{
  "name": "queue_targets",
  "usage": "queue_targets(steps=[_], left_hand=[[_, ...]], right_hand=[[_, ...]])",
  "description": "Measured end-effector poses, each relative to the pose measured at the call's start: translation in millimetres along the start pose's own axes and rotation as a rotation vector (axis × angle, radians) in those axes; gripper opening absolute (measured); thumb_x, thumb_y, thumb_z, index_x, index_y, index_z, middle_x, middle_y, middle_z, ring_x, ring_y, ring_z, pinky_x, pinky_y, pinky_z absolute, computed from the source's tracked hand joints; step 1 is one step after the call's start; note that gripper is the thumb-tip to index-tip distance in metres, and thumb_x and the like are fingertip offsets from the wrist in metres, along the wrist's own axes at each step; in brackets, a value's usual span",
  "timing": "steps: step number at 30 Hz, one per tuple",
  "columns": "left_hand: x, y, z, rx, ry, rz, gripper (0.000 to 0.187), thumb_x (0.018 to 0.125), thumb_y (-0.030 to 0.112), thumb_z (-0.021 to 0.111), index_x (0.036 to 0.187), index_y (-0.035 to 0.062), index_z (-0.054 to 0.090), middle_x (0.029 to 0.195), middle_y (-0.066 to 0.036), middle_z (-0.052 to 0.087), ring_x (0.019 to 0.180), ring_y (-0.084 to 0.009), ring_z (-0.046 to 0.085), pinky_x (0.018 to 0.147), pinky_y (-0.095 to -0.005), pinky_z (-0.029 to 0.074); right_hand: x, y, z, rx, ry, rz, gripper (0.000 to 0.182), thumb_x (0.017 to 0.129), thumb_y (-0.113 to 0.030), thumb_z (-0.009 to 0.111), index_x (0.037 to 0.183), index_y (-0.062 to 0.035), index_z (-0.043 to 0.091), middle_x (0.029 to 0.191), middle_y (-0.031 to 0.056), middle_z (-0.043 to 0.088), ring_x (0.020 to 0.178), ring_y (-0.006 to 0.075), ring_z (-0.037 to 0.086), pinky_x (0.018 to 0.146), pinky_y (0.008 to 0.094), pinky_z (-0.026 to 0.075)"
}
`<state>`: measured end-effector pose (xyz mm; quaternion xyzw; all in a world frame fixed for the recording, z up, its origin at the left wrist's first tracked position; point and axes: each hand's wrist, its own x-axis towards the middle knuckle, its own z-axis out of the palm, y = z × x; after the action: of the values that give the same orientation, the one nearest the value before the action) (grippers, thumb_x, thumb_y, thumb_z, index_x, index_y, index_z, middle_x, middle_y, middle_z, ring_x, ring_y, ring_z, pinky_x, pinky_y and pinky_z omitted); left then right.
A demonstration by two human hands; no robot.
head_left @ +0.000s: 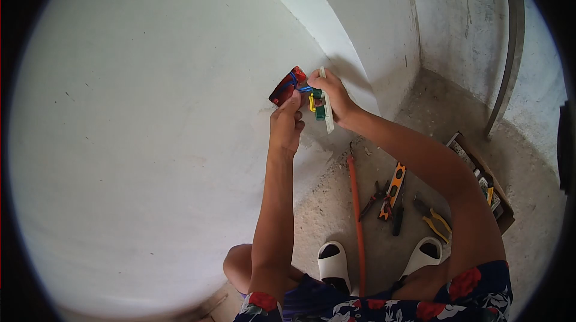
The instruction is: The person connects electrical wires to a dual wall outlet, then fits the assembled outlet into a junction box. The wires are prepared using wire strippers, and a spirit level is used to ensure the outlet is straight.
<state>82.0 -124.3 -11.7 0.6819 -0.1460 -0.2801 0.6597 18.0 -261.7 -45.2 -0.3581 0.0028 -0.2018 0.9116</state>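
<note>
A red box (281, 91) is set in the pale wall, with blue wires (290, 80) inside and coming out of it. My left hand (288, 123) is closed at the box's lower right edge, its fingertips at the blue wires. To its right, my right hand (336, 97) grips a white plate (327, 109) seen nearly edge-on. Green parts (320, 106) and a yellow piece (312, 103) sit on the plate's wall-facing side. The blue wires run between the box and these green parts.
On the concrete floor lie an orange tube (355, 208), an orange level (393, 190), dark-handled tools (375, 199) and yellow-handled pliers (437, 223). A box of parts (506, 217) stands at the right. A dark strip (513, 40) curves down the right wall.
</note>
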Motion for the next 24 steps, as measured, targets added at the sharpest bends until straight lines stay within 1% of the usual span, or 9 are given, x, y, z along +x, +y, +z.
queue_targets(steps=[4, 6, 9, 10, 12, 15, 16, 18, 24], left_hand=[[19, -16, -11, -0.208, -0.073, -0.002, 0.030, 0.101, 0.035, 0.057, 0.113, 0.0083, 0.065, 0.095, -0.001, 0.064, 0.085, -0.0125, 0.055, 0.075, -0.0289, 0.046], [24, -20, -12, -0.378, -0.075, -0.008, 0.031, 0.103, 0.032, 0.051, 0.120, 0.0075, 0.060, 0.106, -0.006, 0.064, 0.096, -0.0186, 0.058, 0.086, -0.0360, 0.048], [6, -2, 11, -0.563, 0.018, -0.024, 0.031, 0.104, 0.025, 0.047, 0.124, 0.0029, 0.055, 0.108, -0.008, 0.065, 0.097, -0.0200, 0.060, 0.085, -0.0363, 0.047], [5, -2, 12, -0.562, 0.022, -0.020, 0.031, 0.104, 0.025, 0.047, 0.124, 0.0029, 0.055, 0.108, -0.008, 0.065, 0.097, -0.0200, 0.060, 0.085, -0.0363, 0.047], [3, -1, 15, -0.591, 0.002, 0.016, 0.035, 0.105, 0.027, 0.042, 0.127, 0.0027, 0.052, 0.121, -0.011, 0.061, 0.110, -0.0261, 0.058, 0.098, -0.0441, 0.045], [3, -5, 17, -0.595, 0.041, 0.042, 0.036, 0.106, 0.028, 0.040, 0.127, 0.0005, 0.050, 0.121, -0.013, 0.059, 0.114, -0.0270, 0.056, 0.103, -0.0454, 0.043], [5, -5, 10, -0.594, 0.044, 0.045, 0.036, 0.106, 0.028, 0.040, 0.127, 0.0005, 0.050, 0.121, -0.013, 0.059, 0.114, -0.0270, 0.056, 0.103, -0.0454, 0.043], [12, -2, -8, -0.758, -0.260, -0.059, 0.034, 0.106, 0.029, 0.039, 0.125, 0.0023, 0.051, 0.118, -0.012, 0.059, 0.112, -0.0265, 0.057, 0.104, -0.0467, 0.042], [3, 0, 13, -0.811, -0.093, -0.007, 0.028, 0.106, 0.028, 0.039, 0.118, 0.0080, 0.056, 0.105, -0.004, 0.062, 0.098, -0.0199, 0.056, 0.093, -0.0409, 0.045]], right_hand=[[6, 1, 7, -0.126, 0.002, -0.028, 0.029, 0.088, -0.031, 0.066, 0.095, -0.0090, 0.049, 0.089, 0.0027, 0.051, 0.077, 0.0097, 0.052, 0.067, 0.0269, 0.045], [13, 5, 12, -0.163, -0.009, -0.026, 0.031, 0.088, -0.033, 0.066, 0.095, -0.0081, 0.049, 0.089, 0.0031, 0.051, 0.077, 0.0103, 0.051, 0.068, 0.0273, 0.044], [21, 16, 15, -0.278, 0.007, -0.088, 0.034, 0.088, -0.036, 0.065, 0.093, -0.0059, 0.049, 0.088, 0.0035, 0.052, 0.076, 0.0116, 0.051, 0.068, 0.0284, 0.044], [23, 18, 17, -0.266, 0.035, -0.104, 0.034, 0.088, -0.036, 0.064, 0.091, -0.0052, 0.049, 0.086, 0.0039, 0.053, 0.077, 0.0120, 0.051, 0.069, 0.0288, 0.044], [26, 23, 18, -0.257, 0.058, -0.117, 0.034, 0.088, -0.036, 0.064, 0.088, -0.0044, 0.050, 0.084, 0.0043, 0.054, 0.077, 0.0124, 0.052, 0.069, 0.0292, 0.044], [25, 26, 18, -0.297, 0.104, -0.178, 0.034, 0.088, -0.036, 0.064, 0.084, -0.0043, 0.052, 0.080, 0.0043, 0.055, 0.076, 0.0119, 0.053, 0.068, 0.0295, 0.044], [23, 24, 14, -0.314, 0.075, -0.186, 0.033, 0.088, -0.035, 0.064, 0.084, -0.0040, 0.053, 0.080, 0.0043, 0.056, 0.075, 0.0119, 0.053, 0.068, 0.0297, 0.044], [17, 17, 13, -0.254, 0.025, -0.173, 0.027, 0.089, -0.028, 0.064, 0.087, -0.0026, 0.056, 0.082, 0.0065, 0.061, 0.075, 0.0128, 0.058, 0.070, 0.0297, 0.049], [16, 3, 19, -0.253, -0.044, -0.142, 0.023, 0.091, -0.021, 0.062, 0.093, 0.0017, 0.061, 0.097, 0.0144, 0.071, 0.086, 0.0174, 0.068, 0.079, 0.0303, 0.054]])
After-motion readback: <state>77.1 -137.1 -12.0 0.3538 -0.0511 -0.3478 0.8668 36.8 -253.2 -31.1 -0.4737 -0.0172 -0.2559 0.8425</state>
